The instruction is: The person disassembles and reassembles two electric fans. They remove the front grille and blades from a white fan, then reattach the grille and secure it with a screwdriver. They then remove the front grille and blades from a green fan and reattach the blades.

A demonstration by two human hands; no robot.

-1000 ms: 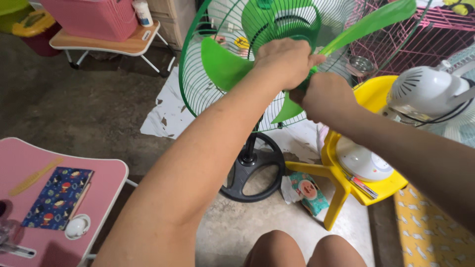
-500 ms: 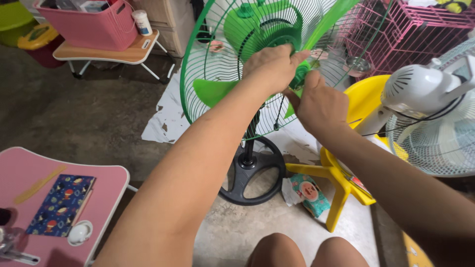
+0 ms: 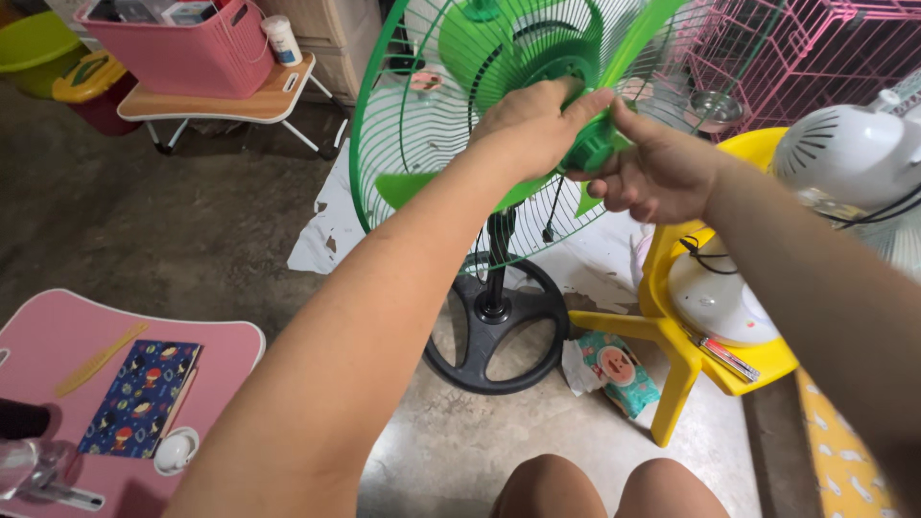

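A green standing fan with a wire rear guard (image 3: 384,134) rises from a round black base (image 3: 499,326). Its translucent green blade (image 3: 638,38) has no front guard over it. My left hand (image 3: 528,120) grips the blade's hub from the left. Fingers of my right hand (image 3: 662,173) close around the green hub cap (image 3: 593,149) at the blade's centre. Both forearms reach up from the bottom of the view, and my knees (image 3: 604,489) show below.
A white fan (image 3: 854,163) rests on a yellow stool (image 3: 691,355) to the right, in front of a pink wire cage (image 3: 815,58). A pink table (image 3: 125,336) with a blue notebook (image 3: 144,393) stands at the lower left. A pink basket (image 3: 182,43) sits on a low wooden table behind.
The green blade has turned, one lobe swinging downward. My right hand has shifted from below the hub to the cap on its right side. The view has moved slightly.
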